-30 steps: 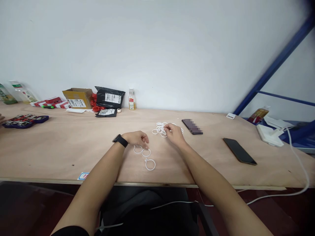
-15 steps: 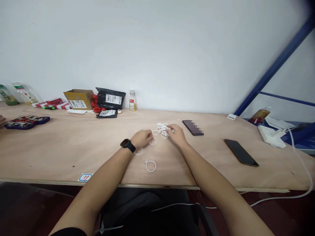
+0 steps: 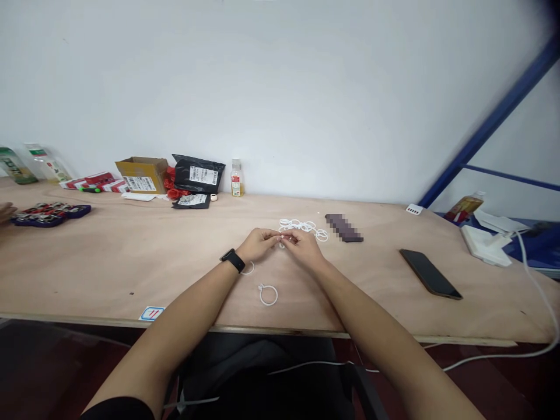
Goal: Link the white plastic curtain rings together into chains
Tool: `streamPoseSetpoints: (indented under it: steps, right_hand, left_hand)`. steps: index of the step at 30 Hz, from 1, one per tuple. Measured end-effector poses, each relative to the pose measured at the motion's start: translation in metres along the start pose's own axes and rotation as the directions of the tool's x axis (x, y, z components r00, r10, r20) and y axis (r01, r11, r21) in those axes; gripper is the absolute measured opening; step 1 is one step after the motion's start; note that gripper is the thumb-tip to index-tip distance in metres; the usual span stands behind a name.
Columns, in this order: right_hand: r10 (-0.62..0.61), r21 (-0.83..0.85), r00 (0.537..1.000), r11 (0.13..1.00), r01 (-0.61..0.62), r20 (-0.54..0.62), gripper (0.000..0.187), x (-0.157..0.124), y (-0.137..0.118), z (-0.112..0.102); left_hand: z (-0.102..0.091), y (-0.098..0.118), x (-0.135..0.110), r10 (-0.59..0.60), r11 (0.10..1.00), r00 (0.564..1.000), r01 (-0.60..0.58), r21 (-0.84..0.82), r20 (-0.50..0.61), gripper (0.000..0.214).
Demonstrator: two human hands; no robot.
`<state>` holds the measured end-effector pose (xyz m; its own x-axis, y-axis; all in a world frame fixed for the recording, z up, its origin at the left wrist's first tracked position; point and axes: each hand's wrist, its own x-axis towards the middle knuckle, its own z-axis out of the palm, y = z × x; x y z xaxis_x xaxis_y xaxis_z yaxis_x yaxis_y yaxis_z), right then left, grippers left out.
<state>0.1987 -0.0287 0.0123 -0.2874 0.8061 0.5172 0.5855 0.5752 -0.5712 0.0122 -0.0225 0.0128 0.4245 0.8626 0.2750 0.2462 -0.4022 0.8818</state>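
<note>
My left hand (image 3: 258, 243) and my right hand (image 3: 301, 244) meet in the middle of the wooden table (image 3: 131, 262). Their fingertips pinch small white rings (image 3: 282, 240) between them. A black watch sits on my left wrist. Just beyond the hands lies a loose pile of white rings (image 3: 304, 226). Nearer to me a single white ring (image 3: 268, 294) lies flat, and another white ring (image 3: 248, 269) shows partly under my left wrist.
A dark phone (image 3: 429, 273) and a blurred dark slab (image 3: 343, 227) lie to the right. At the back stand a cardboard box (image 3: 140, 174), black bags (image 3: 199, 174) and a small bottle (image 3: 235, 178). Purple trays (image 3: 50, 213) and another person's fingers (image 3: 5, 211) are far left. White cable (image 3: 536, 280) runs right.
My left hand lifted a ring from the near group and moved right; my right hand drew back from the pile to meet it. Both now pinch rings together.
</note>
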Motion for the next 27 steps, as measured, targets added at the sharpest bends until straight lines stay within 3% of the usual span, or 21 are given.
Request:
streamPoseSetpoints:
  steps: [3,8,12,17,27]
  right_hand:
    - [0.000,-0.009,1.000,1.000,0.000,-0.029,0.015,0.001,0.000,-0.004]
    - [-0.040,0.023,0.997,0.999,0.039,0.059,0.017,0.000,0.000,-0.002]
    - [-0.036,0.034,0.999,0.999,0.035,0.037,0.016,0.000,0.002,-0.001]
    - [-0.016,0.001,1.000,1.000,0.016,0.004,0.012,0.000,0.002,-0.001]
    - [-0.059,0.047,0.998,0.997,0.060,-0.007,0.011,-0.001,-0.004,-0.005]
  left_hand:
    - [0.001,-0.002,0.000,0.014,1.000,1.000,-0.014,-0.024,-0.024,0.032]
    - [0.000,-0.001,-0.002,0.052,0.988,0.995,-0.039,0.150,-0.087,0.025]
    - [0.000,0.001,-0.003,0.094,0.953,0.984,-0.046,0.298,-0.150,0.023]
    - [0.002,0.005,-0.004,0.221,0.860,0.972,-0.156,0.486,-0.080,0.021]
    - [0.003,0.009,-0.006,0.262,0.838,0.961,-0.180,0.516,-0.090,0.022]
